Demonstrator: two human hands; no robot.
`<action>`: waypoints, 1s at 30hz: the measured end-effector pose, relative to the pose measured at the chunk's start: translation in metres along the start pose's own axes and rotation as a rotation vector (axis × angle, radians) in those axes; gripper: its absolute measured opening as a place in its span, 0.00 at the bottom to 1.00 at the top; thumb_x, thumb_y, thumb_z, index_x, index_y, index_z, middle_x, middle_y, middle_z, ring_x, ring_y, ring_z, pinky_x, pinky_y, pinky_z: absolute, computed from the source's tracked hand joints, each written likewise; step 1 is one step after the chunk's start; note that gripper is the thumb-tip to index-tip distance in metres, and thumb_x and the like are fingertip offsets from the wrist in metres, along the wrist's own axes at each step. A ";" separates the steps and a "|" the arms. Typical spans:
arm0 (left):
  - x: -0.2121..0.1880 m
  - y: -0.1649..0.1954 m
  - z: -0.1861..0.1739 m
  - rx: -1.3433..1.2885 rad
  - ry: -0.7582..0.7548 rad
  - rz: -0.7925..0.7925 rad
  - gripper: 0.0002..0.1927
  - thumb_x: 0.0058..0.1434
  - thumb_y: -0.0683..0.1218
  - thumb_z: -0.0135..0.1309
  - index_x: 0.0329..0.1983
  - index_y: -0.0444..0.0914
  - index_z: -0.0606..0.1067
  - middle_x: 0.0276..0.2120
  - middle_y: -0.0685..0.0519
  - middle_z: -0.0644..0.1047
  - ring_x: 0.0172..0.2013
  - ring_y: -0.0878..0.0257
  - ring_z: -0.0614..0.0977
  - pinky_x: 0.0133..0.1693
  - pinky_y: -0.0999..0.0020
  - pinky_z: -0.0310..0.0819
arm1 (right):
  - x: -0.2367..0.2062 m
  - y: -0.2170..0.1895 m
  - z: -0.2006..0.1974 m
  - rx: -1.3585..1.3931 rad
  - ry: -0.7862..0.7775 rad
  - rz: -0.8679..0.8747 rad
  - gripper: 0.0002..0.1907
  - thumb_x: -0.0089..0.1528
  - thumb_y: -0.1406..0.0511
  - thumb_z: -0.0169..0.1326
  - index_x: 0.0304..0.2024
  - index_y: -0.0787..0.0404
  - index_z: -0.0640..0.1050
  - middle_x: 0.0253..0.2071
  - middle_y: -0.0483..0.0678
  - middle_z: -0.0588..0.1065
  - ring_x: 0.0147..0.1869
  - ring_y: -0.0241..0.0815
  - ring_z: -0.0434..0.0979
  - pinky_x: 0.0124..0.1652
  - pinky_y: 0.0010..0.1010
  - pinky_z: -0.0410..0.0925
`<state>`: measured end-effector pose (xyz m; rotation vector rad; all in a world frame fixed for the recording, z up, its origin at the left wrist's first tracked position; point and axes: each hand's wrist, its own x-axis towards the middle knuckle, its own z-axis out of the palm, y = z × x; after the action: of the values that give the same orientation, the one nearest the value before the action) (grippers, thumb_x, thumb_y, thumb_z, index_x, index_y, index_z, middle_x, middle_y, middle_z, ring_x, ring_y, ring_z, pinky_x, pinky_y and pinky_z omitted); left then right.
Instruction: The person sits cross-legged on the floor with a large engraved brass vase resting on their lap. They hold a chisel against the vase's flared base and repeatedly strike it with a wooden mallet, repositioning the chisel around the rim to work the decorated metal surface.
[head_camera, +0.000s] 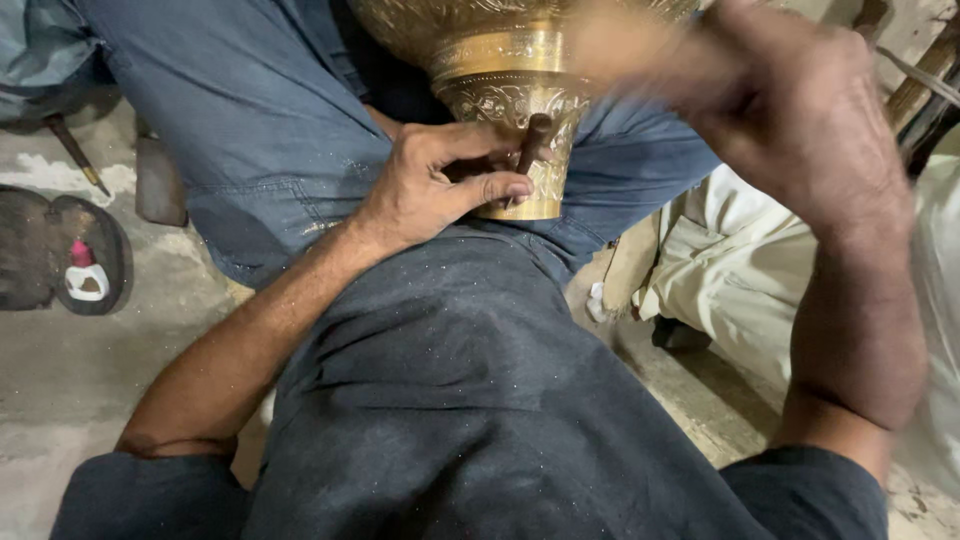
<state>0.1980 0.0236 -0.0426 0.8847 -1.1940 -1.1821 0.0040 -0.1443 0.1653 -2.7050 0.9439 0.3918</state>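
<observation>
An engraved brass vessel rests between my legs, its flared foot pointing toward me. My left hand is shut on a short dark metal punch, whose tip presses against the patterned brass foot. My right hand is raised at the upper right, blurred by motion; its fingers are curled around something that the blur hides. My blue-trousered leg lies to the left of the vessel and my dark shirt fills the lower middle.
On the concrete floor at the left lies a dark sandal with a small white bottle with a red cap on it. A metal tool lies farther back. Cream cloth is bunched at the right.
</observation>
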 end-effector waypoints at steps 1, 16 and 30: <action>-0.001 -0.001 -0.001 -0.059 -0.007 0.006 0.17 0.69 0.47 0.65 0.59 0.38 0.79 0.50 0.49 0.84 0.48 0.64 0.87 0.51 0.67 0.87 | 0.001 -0.001 -0.001 0.042 -0.034 0.006 0.15 0.64 0.69 0.68 0.46 0.67 0.74 0.39 0.56 0.76 0.42 0.53 0.81 0.43 0.41 0.74; -0.003 0.000 -0.007 -0.174 -0.019 -0.010 0.19 0.70 0.45 0.65 0.62 0.35 0.77 0.51 0.50 0.83 0.51 0.64 0.86 0.55 0.68 0.85 | 0.001 -0.005 -0.002 0.039 0.002 -0.041 0.17 0.62 0.69 0.62 0.52 0.65 0.73 0.37 0.55 0.76 0.39 0.53 0.81 0.40 0.41 0.74; -0.011 -0.009 -0.012 -0.070 -0.015 -0.003 0.16 0.68 0.46 0.66 0.57 0.37 0.79 0.46 0.51 0.84 0.48 0.64 0.87 0.51 0.67 0.86 | 0.003 -0.016 -0.001 0.229 -0.076 0.339 0.14 0.67 0.64 0.63 0.45 0.65 0.73 0.33 0.53 0.75 0.37 0.51 0.81 0.38 0.42 0.73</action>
<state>0.2083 0.0318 -0.0556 0.8266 -1.1566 -1.2278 0.0170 -0.1340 0.1672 -2.3118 1.3393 0.4178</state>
